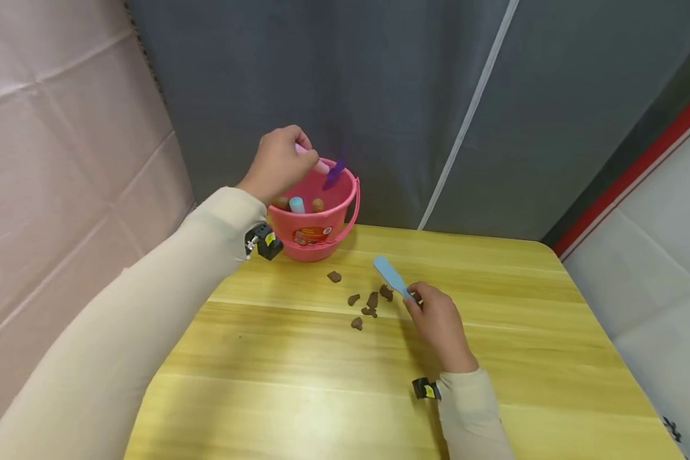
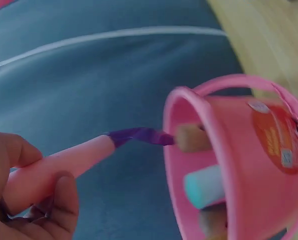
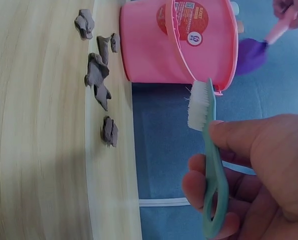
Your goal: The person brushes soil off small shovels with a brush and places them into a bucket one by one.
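In the head view my left hand [image 1: 278,163] grips the pink handle of a small toy shovel [image 2: 84,157], holding it above the pink bucket [image 1: 307,253]. The shovel's purple blade [image 3: 252,56] hangs at the bucket's mouth, tilted downward. My right hand [image 1: 441,326] pinches a light blue brush [image 1: 388,271] by its handle, over the right part of the table. White bristles [image 3: 198,106] show on its head in the right wrist view. Several brown crumbly pieces [image 1: 372,300] lie between the brush and the bucket; the brush appears raised off the table.
Inside the bucket stand a handle with a pale blue end [image 1: 296,205] and tan rounded ends [image 1: 318,205]. The wooden table [image 1: 253,396] meets a dark grey curtain [image 1: 379,96] behind it. A pale cloth wall [image 1: 63,160] rises at the left.
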{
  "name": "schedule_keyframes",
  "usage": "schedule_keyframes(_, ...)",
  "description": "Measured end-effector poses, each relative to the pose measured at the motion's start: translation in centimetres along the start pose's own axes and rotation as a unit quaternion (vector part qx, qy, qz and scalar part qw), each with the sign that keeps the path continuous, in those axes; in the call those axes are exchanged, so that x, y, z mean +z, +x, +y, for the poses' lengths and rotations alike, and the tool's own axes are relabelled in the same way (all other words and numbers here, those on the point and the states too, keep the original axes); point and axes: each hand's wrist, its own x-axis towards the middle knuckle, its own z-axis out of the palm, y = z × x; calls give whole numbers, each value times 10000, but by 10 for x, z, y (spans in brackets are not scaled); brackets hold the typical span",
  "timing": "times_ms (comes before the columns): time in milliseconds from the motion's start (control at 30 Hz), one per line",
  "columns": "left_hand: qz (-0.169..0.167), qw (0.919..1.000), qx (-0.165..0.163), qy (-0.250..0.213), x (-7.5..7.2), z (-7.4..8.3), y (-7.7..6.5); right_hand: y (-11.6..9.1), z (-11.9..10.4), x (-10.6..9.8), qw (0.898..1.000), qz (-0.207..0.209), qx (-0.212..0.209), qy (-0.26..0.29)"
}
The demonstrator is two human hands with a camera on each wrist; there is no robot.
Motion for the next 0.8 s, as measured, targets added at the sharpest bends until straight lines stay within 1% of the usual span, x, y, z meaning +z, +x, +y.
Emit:
schedule_keyframes(100, -168, 9993, 145, 293, 13, -4, 10, -1, 0, -1, 10000, -22, 6, 14)
schedule_keyframes(167, -294, 9984, 226, 423, 22, -6, 14, -2, -1, -1, 10000, -42, 31, 62)
schedule_keyframes(200, -362, 9979, 225, 496, 27, -7, 15, -2, -2, 0, 9999, -67, 37, 80)
schedule_keyframes(267, -566, 9970, 178, 495, 37, -9, 15, -3, -3, 0, 9998, -119, 62, 116)
schedule_keyframes(400, -802, 9947, 145, 627, 53, -12, 14, -6, -4, 3, 9998, -177, 57, 109)
schedule_keyframes(533, -776, 9925, 197, 928, 59, -18, 9, -6, -7, 7, 9997, -191, 12, 147)
schedule_keyframes(667, -757, 9905, -3, 1151, 59, -24, 4, -5, -9, 10, 9995, -214, -54, 208)
schedule_keyframes(800, -849, 9853, -28, 1480, 59, -30, 1, -5, -10, 13, 9995, -231, -88, 215)
